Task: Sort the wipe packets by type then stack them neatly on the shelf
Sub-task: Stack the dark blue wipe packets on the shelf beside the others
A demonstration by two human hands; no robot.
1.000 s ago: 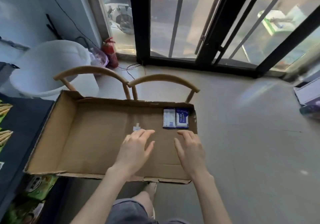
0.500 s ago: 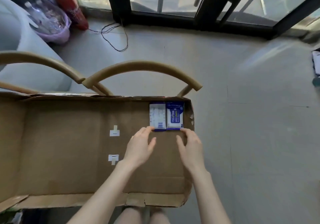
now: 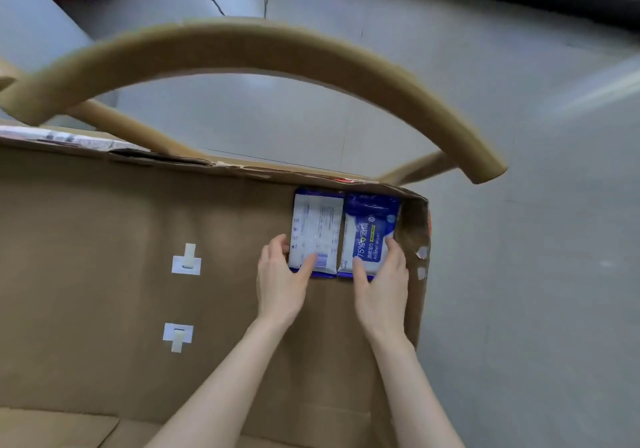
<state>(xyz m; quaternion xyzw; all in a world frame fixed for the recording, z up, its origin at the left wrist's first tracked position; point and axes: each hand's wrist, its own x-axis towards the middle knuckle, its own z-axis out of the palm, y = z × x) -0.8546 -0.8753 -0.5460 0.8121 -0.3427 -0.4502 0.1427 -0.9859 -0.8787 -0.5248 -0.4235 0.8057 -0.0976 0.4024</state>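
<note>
At the far right corner of the cardboard box [image 3: 104, 222], the white packet [image 3: 317, 226] and the blue packet [image 3: 369, 226] lie flat, side by side. The left hand [image 3: 280, 281] pinches the white packet and the right hand [image 3: 381, 285] the blue packet, thumbs on top. They look light, soft and slick, so a hold across the near end seems best.

Blue packet [image 3: 369, 236], pinched by my right hand [image 3: 382, 285]: "75%" and "Alcohol Wipes", plus Chinese characters. White packet [image 3: 317, 226], pinched by my left hand [image 3: 280, 281]: barcode, fine print too small to read.
</note>
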